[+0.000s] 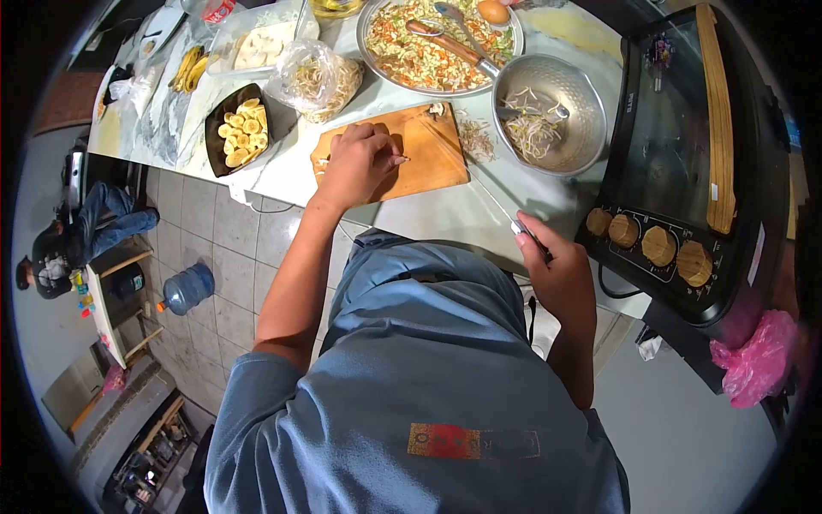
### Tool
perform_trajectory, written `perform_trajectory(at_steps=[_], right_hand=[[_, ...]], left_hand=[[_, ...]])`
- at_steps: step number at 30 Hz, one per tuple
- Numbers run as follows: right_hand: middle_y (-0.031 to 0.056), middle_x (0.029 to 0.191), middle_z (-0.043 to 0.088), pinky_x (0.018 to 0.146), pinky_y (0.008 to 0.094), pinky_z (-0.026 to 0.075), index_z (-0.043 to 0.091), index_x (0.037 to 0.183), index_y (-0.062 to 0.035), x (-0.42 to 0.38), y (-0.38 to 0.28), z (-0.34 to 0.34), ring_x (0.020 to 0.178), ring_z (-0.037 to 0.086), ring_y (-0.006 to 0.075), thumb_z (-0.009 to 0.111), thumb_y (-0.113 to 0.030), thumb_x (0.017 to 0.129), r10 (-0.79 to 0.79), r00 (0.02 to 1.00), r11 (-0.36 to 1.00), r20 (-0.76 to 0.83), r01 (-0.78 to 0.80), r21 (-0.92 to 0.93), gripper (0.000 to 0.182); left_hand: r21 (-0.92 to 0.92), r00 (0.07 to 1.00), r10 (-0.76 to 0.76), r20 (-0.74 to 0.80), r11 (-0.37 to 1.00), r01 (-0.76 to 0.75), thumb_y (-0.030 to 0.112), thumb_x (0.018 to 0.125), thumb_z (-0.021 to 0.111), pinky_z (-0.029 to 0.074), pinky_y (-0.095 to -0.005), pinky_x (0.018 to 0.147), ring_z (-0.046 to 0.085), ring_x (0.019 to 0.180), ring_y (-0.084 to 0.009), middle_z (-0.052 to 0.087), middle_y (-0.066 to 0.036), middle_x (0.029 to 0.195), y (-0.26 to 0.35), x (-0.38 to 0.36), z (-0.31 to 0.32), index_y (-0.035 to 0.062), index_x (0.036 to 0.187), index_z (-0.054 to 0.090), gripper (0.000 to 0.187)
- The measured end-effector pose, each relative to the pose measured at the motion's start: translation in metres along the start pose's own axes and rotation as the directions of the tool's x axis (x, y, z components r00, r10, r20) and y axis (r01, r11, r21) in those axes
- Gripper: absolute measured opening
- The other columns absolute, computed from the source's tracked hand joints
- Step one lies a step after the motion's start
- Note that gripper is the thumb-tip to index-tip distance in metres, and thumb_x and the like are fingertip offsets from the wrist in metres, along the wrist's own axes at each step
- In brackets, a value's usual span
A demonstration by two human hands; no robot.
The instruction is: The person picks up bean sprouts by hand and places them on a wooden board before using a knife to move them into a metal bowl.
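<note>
My left hand (pixel 361 161) rests on the wooden cutting board (pixel 428 168) with its fingers curled down. What lies under the fingers is hidden; a small pale bit shows at the fingertips. More pale bits lie at the board's left edge, and a brown-and-white piece like a mushroom (pixel 437 110) sits at its far right corner. In my right hand (pixel 555 261) is a knife (pixel 495 200), gripped by its dark handle, its thin blade pointing up-left toward the board's right corner. Thin scraps (pixel 475 137) are scattered right of the board.
A metal bowl (pixel 591 116) of bean sprouts and a tray (pixel 370 68) of chopped vegetables with tongs stand beyond. A bag of sprouts (pixel 318 81) and a black dish (pixel 214 141) of sliced rounds are left. An oven (pixel 659 163) borders the right. Someone sits far left (pixel 86 231).
</note>
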State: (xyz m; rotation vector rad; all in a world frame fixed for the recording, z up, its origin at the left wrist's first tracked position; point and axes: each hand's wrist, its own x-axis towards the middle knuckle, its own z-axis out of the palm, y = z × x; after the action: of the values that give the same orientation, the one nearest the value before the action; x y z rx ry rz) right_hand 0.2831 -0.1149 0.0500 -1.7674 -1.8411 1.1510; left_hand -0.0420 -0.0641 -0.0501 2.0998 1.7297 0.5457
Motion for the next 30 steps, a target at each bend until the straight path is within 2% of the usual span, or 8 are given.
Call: perform_trajectory(at_steps=[6,8,11,14,19,24,27,30], right_hand=[[0.0212,0.092,0.072,0.074,0.0382,0.055,0.073,0.122,-0.0094,-0.006,0.004,-0.009,0.082,0.073,0.0346,0.07,-0.022,0.094,0.072,0.997,0.997,0.014,-0.073,0.038,0.031],[0.021,0.09,0.072,0.075,0.0382,0.055,0.073,0.122,-0.0093,-0.012,0.003,-0.011,0.083,0.073,0.0346,0.07,-0.025,0.094,0.179,0.983,0.984,0.04,-0.179,0.009,0.032],[0.022,0.087,0.071,0.073,0.0389,0.055,0.072,0.122,-0.0085,-0.023,0.017,-0.006,0.079,0.072,0.0362,0.069,-0.026,0.095,0.128,0.992,0.989,-0.021,-0.126,0.072,0.032],[0.0231,0.086,0.071,0.073,0.0396,0.054,0.071,0.123,-0.0077,-0.036,0.018,-0.004,0.078,0.071,0.0372,0.068,-0.025,0.096,0.143,0.988,0.984,-0.051,-0.137,0.114,0.033],[0.0253,0.088,0.071,0.075,0.0399,0.054,0.071,0.124,-0.0059,-0.049,0.012,0.002,0.081,0.072,0.0387,0.066,-0.026,0.098,0.21,0.977,0.965,-0.037,-0.201,0.169,0.033],[0.0238,0.095,0.073,0.079,0.039,0.055,0.07,0.125,-0.005,-0.059,0.011,0.013,0.087,0.072,0.0382,0.065,-0.026,0.098,0.183,0.977,0.972,-0.107,-0.163,0.171,0.035],[0.022,0.099,0.074,0.081,0.0382,0.055,0.069,0.126,-0.0058,-0.062,0.003,0.015,0.09,0.073,0.036,0.065,-0.025,0.098,0.256,0.963,0.952,-0.079,-0.237,0.194,0.034],[0.0205,0.1,0.074,0.081,0.0368,0.055,0.07,0.126,-0.007,-0.06,-0.001,0.021,0.089,0.074,0.0334,0.066,-0.025,0.097,0.248,0.965,0.949,-0.089,-0.224,0.22,0.034]], left_hand=[[-0.345,0.997,-0.054,-0.054,0.938,0.032,0.015,0.087,0.079,0.051,-0.0366,0.069,0.064,0.077,-0.0266,0.066,-0.011,0.087,0.016,0.033,-0.02,0.0038,0.095,0.07,0.016],[-0.369,0.999,-0.05,-0.012,0.929,0.042,0.017,0.09,0.077,0.051,-0.034,0.068,0.063,0.073,-0.0217,0.068,-0.01,0.086,0.039,0.052,-0.03,0.0031,0.096,0.07,0.017],[-0.429,0.993,-0.011,0.116,0.902,0.06,0.018,0.094,0.075,0.046,-0.0251,0.068,0.062,0.08,-0.0077,0.072,0.0,0.088,0.065,0.079,-0.026,0.0048,0.098,0.071,0.015],[-0.46,0.989,0.073,0.128,0.888,-0.006,0.018,0.094,0.075,0.047,-0.0247,0.069,0.062,0.08,-0.0069,0.073,0.001,0.088,0.086,0.102,-0.011,0.005,0.098,0.072,0.014],[-0.42,0.976,0.168,0.137,0.902,-0.096,0.025,0.097,0.072,0.051,-0.0282,0.077,0.065,0.082,-0.0127,0.076,-0.006,0.1,0.101,0.129,0.012,0.0062,0.118,0.074,0.029],[-0.369,0.972,0.191,0.135,0.92,-0.129,0.025,0.096,0.073,0.052,-0.0285,0.077,0.068,0.088,-0.0135,0.076,-0.006,0.103,0.097,0.123,-0.001,0.0056,0.117,0.074,0.028],[-0.472,0.989,0.085,0.118,0.881,-0.019,0.013,0.094,0.072,0.054,-0.0307,0.077,0.07,0.085,-0.0165,0.076,-0.01,0.099,0.079,0.111,-0.024,0.0042,0.113,0.074,0.021],[-0.5,0.987,0.135,0.091,0.863,-0.072,0.01,0.097,0.068,0.054,-0.0308,0.08,0.069,0.089,-0.0172,0.074,-0.011,0.098,0.034,0.095,-0.035,0.0026,0.111,0.074,0.017]])
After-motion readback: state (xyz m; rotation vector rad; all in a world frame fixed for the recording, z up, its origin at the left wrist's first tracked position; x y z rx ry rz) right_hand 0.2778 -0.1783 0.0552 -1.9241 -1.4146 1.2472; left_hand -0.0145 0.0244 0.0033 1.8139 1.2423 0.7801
